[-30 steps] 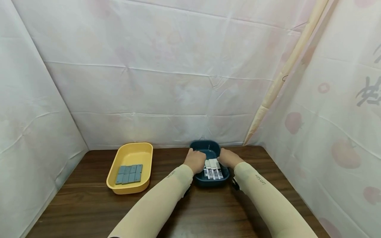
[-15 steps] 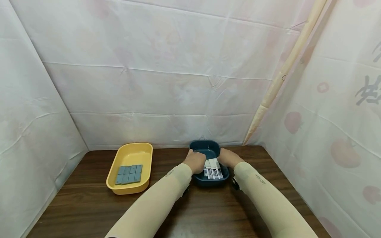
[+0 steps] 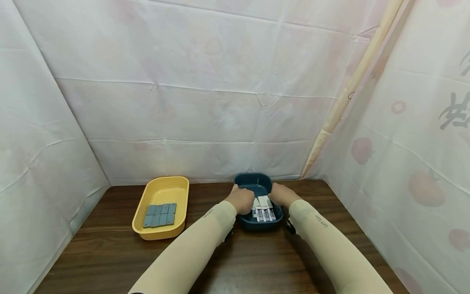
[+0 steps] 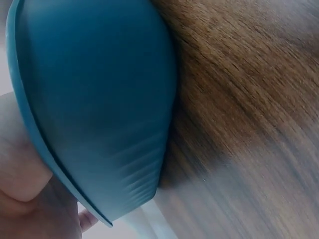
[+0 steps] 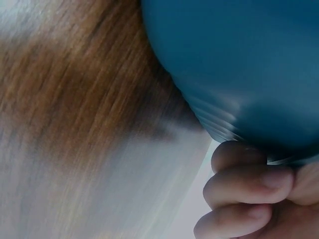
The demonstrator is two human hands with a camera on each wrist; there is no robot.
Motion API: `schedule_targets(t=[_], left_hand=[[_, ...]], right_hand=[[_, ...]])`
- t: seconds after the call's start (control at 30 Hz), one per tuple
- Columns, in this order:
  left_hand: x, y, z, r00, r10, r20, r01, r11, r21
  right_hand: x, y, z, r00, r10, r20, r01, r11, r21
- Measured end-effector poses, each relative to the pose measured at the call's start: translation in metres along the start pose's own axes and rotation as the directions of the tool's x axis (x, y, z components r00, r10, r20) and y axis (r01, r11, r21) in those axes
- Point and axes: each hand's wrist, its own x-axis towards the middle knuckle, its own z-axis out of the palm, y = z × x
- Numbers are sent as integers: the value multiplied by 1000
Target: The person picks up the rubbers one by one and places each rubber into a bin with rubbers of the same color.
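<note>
A dark blue plastic bin (image 3: 253, 179) stands at the back of the table, right of centre, its long sides between my hands. My left hand (image 3: 241, 199) grips its left rim, and its palm shows beyond the rim in the left wrist view. On the opposite side my right hand (image 3: 282, 195) holds the right rim; curled fingers (image 5: 244, 184) show at the edge in the right wrist view. Inside the bin lie several small white pieces (image 3: 264, 201), and nearer the front several pieces with dark printed labels (image 3: 263, 215). My left hand partly hides them.
To the left, a yellow bin (image 3: 172, 182) holds several grey-blue blocks (image 3: 159, 215) laid in two rows. Both bins stand on a dark wood table (image 3: 257, 261). Pale cloth walls (image 3: 205, 110) enclose the back and sides, with a covered pole (image 3: 330, 118) at the right corner.
</note>
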Motion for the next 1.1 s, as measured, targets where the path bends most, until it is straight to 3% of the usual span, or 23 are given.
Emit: schedule_targets(t=[0.27, 0.8, 1.1], left_hand=[[-1, 0, -1, 1000, -2, 12, 2, 1000, 12], [-1, -1, -3, 998, 10, 65, -8, 999, -40], [-2, 3, -4, 999, -16, 29, 16, 1000, -15]], right_hand=[[-25, -13, -9, 1000, 19, -11, -19, 1000, 18], [-26, -12, -10, 1000, 19, -11, -19, 1000, 17], [-25, -12, -10, 1000, 21, -13, -21, 1000, 16]])
